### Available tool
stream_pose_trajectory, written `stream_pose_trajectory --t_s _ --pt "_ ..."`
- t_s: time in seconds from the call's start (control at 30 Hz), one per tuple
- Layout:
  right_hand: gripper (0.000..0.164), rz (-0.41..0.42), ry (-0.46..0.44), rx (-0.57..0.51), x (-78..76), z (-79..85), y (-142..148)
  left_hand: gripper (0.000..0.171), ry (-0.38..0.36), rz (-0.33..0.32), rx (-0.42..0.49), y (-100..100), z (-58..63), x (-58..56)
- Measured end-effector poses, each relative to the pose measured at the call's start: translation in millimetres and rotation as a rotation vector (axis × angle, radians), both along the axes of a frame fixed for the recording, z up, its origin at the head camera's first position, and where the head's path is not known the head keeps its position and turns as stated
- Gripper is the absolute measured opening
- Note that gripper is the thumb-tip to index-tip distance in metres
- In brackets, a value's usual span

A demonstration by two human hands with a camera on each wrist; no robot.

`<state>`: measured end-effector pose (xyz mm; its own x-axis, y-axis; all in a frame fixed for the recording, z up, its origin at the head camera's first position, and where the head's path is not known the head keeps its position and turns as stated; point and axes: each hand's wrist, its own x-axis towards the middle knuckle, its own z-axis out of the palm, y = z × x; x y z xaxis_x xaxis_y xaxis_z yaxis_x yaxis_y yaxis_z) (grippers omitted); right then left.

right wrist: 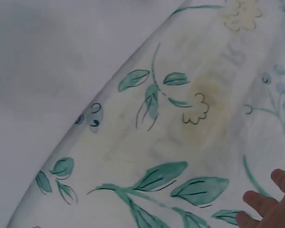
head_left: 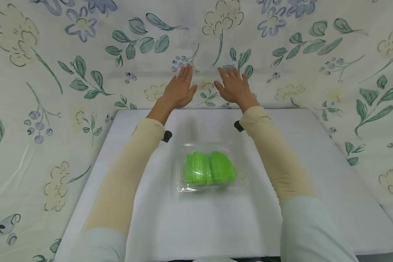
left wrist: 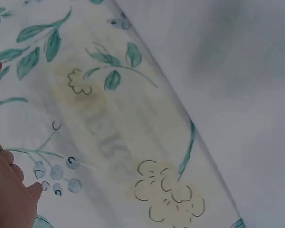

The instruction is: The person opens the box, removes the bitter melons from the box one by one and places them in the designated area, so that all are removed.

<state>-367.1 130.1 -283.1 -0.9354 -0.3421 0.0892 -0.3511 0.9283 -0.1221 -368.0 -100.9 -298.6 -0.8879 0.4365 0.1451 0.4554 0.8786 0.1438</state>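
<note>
1. Head view: both hands are stretched forward past the far edge of the white bench (head_left: pixel 209 225), and neither is gripping anything. Left hand (head_left: pixel 180 89), fingers straight and side by side, thumb out; right hand (head_left: pixel 234 87), fingers extended too, thumb angled toward its partner. They're apart, backed by the floral sheet (head_left: pixel 347 72); whether they touch it, I can't tell. And there's the clear container (head_left: pixel 199 187), sitting on the bench between the tan sleeves (head_left: pixel 121 178), well short of both hands, bright green pieces (head_left: pixel 209 169) showing through the plastic.

2. Left wrist view: left hand at the lower left edge, partly cut off, thumb pointing out over the printed berries, grasping nothing that shows. The bench's pale surface fills the right side, the sheet the rest.

3. Right wrist view: right hand peeks into the lower right corner, fingers spread, free of any object, with printed leaves just beside it and the bench at upper left.
</note>
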Motion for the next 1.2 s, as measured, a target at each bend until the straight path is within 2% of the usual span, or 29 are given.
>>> stream_pose_trajectory --t_s 0.1,0.17,0.37,0.5,0.67,0.77,0.9,1.03,1.2 --pt "0.065 0.076 0.013 0.043 13.5 3.7 -4.6 0.076 -0.006 -0.079 0.057 -8.5 -2.8 19.0" --pt "0.065 0.138 0.017 0.076 27.9 4.4 -8.4 0.08 -0.033 -0.135 0.082 -15.0 -8.0 36.5" --pt "0.066 0.359 0.068 0.13 87.0 -0.1 -21.5 0.092 -0.129 -0.256 0.107 -40.0 -36.8 104.0" --pt "0.066 0.479 0.085 0.152 126.4 -7.9 -27.8 0.101 -0.153 -0.265 0.118 -56.0 -58.8 144.8" --pt "0.067 0.612 0.081 0.172 163.9 -32.6 -38.2 0.111 -0.19 -0.226 0.131 -68.0 -84.5 183.1" --pt "0.069 0.657 0.053 0.19 182.7 -52.4 -42.5 0.117 -0.224 -0.211 0.14 -70.8 -100.7 200.7" --pt "0.072 0.675 0.025 0.203 200.7 -75.0 -44.1 0.122 -0.262 -0.197 0.15 -70.8 -122.5 216.2" --pt "0.076 0.654 0.0 0.197 208.0 -90.9 -45.9 0.125 -0.28 -0.184 0.174 -68.7 -139.4 223.4" --pt "0.076 0.647 -0.007 0.176 212.0 -108.4 -48.5 0.126 -0.283 -0.187 0.212 -66.2 -150.0 226.1"
